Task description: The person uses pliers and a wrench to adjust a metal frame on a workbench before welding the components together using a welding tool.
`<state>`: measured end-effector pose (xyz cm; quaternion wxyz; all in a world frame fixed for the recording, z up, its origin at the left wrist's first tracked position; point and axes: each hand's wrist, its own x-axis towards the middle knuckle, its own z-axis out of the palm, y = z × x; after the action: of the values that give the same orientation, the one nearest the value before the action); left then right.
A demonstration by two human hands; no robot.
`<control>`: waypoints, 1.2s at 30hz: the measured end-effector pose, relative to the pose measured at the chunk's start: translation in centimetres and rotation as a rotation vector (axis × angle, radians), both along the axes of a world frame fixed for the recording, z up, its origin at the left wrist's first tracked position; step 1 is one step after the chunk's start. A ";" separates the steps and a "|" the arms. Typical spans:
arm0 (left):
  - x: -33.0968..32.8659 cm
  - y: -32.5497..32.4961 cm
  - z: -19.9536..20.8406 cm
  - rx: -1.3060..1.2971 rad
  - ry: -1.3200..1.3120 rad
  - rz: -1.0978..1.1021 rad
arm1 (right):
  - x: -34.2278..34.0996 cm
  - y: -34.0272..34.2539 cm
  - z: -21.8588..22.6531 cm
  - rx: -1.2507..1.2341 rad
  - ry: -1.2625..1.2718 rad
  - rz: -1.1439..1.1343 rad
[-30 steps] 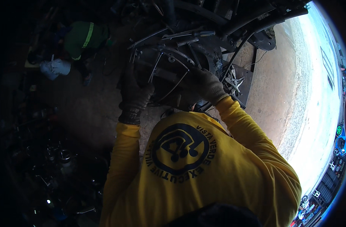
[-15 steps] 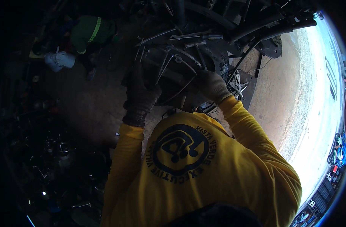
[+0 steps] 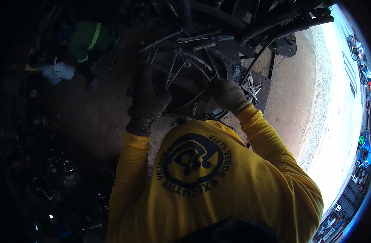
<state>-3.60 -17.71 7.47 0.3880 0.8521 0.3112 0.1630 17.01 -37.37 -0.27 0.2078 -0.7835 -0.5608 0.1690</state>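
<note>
1. While both gloved hands worked the dark wheel (image 3: 193, 77), it lay directly ahead of the chest, rim arching left to right.
2. Left hand (image 3: 147, 103) wrapped its left edge, fingers closed.
3. Right hand (image 3: 228, 94) gripped the right rim, equally near.

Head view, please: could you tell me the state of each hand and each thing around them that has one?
Left hand: in a dark work glove, resting on the dark round metal frame.
Right hand: in a light work glove, closed on a thin curved rod of the frame.
Dark round metal frame: held by both hands.
Green garment with yellow stripe: lying on the ground, untouched.
</note>
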 end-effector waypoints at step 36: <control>-8.7 4.1 0.0 -0.274 -0.510 0.050 | -8.9 -2.5 8.9 0.595 0.555 -0.504</control>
<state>-12.28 -13.58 7.50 0.5611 0.7153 0.2434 0.3381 8.13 -39.89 8.60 0.5995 -0.7267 -0.3007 0.1484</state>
